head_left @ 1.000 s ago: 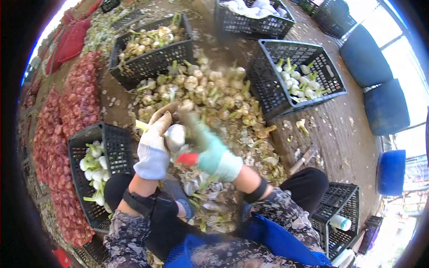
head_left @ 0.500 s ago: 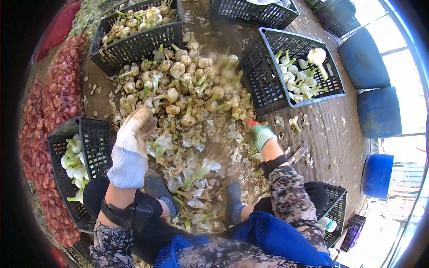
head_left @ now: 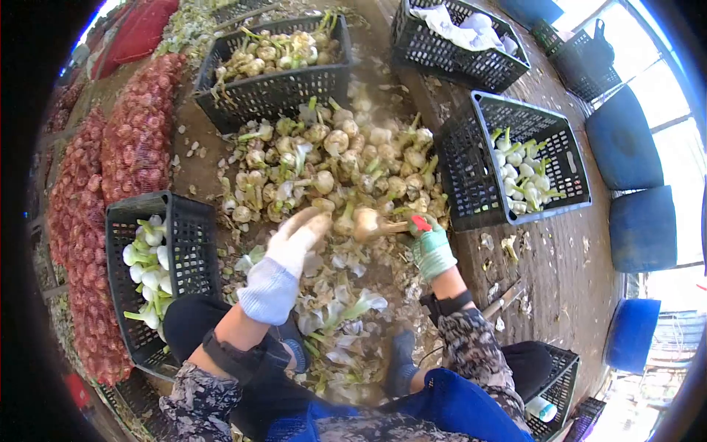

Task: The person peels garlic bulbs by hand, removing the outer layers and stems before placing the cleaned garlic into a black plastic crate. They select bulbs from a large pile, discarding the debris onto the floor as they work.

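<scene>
My right hand point(head_left: 433, 249), in a green and white glove, is closed around the stem of a garlic bulb point(head_left: 367, 224). The bulb points left, just above the heap. A small red piece point(head_left: 420, 222) shows at the right fingers; its kind I cannot make out. My left hand point(head_left: 298, 237), in a white glove, is stretched toward that bulb with its fingers extended and nothing visible in them. Beyond both hands lies a heap of untrimmed garlic point(head_left: 339, 144). Loose garlic skins point(head_left: 331, 309) cover the ground between my feet.
A black crate point(head_left: 477, 166) with peeled white garlic stands right; another crate point(head_left: 193, 243) of white bulbs is at left. Behind the heap is a crate point(head_left: 272, 88) of untrimmed garlic. Red mesh sacks point(head_left: 143, 125) line the left, blue barrels point(head_left: 643, 228) the right.
A bulb in the air over the right crate is no longer airborne. My right hand now has a garlic bulb by its stem. My left hand has moved right, toward it. The view has shifted.
</scene>
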Tool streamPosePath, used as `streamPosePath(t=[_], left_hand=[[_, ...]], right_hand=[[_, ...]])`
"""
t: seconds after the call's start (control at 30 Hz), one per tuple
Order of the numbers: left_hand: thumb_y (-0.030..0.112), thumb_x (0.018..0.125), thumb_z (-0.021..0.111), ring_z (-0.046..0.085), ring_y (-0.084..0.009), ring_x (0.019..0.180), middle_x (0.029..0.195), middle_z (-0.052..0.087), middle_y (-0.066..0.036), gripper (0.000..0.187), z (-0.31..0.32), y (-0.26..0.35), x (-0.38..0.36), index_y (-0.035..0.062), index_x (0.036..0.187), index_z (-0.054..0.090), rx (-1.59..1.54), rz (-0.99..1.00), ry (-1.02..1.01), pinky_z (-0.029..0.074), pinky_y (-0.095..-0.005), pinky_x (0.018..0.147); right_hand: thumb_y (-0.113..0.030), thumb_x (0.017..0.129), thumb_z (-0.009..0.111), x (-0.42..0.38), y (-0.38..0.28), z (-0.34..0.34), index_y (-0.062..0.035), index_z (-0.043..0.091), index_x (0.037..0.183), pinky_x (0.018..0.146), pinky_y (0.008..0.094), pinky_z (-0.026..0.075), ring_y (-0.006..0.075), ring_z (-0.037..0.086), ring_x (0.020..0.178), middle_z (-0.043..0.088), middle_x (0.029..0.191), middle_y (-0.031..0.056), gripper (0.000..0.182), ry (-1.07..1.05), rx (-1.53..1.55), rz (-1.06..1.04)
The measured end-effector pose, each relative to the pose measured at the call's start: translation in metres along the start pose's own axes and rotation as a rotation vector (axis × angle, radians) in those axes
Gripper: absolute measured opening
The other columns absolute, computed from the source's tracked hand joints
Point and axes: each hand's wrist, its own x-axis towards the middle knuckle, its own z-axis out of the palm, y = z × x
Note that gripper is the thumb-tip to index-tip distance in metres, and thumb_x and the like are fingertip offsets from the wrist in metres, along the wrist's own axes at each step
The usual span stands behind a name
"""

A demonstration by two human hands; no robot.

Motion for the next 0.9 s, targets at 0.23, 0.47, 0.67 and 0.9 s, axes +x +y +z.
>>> streamPosePath(t=[0.23,0.47,0.67,0.9], left_hand=[[0.02,0.079,0.061,0.054,-0.0214,0.096,0.109,0.051,-0.007,0.051,-0.002,0.004,-0.021,0.0058,0.122,0.038,-0.377,0.042,-0.414,0.048,-0.0412,0.083],[-0.005,0.056,0.076,0.054,-0.0179,0.095,0.108,0.048,-0.009,0.079,0.016,0.006,-0.04,0.0046,0.122,0.033,0.143,0.687,-0.142,0.049,-0.031,0.079],[0.0,0.047,0.082,0.053,-0.021,0.101,0.117,0.045,-0.011,0.086,0.013,0.002,-0.041,0.003,0.118,0.034,0.175,0.734,-0.16,0.048,-0.0332,0.083],[-0.002,0.046,0.081,0.047,-0.0201,0.108,0.117,0.043,-0.011,0.081,0.013,-0.006,-0.034,0.0047,0.114,0.039,0.279,0.934,-0.209,0.043,-0.033,0.088]], right_hand=[[-0.011,0.081,0.056,-0.1,-0.11,0.101,-0.0048,0.049,0.108,0.078,0.0278,0.048,0.0172,0.055,0.084,0.055,0.096,0.0049,0.028,-0.546,0.054,-0.316],[-0.018,0.08,0.063,-0.114,-0.054,0.122,-0.0015,0.05,0.105,0.07,0.0219,0.045,0.0107,0.054,0.081,0.057,0.095,0.0042,0.033,-0.343,0.139,-0.078],[-0.018,0.074,0.068,-0.15,-0.103,0.13,0.0003,0.058,0.094,0.067,0.0214,0.044,0.0089,0.053,0.076,0.059,0.086,0.0043,0.029,-0.297,-0.24,-0.134],[-0.02,0.075,0.066,-0.145,-0.103,0.111,0.0008,0.058,0.1,0.073,0.0261,0.044,0.0113,0.054,0.083,0.059,0.094,0.0043,0.034,-0.442,-0.103,-0.23]])
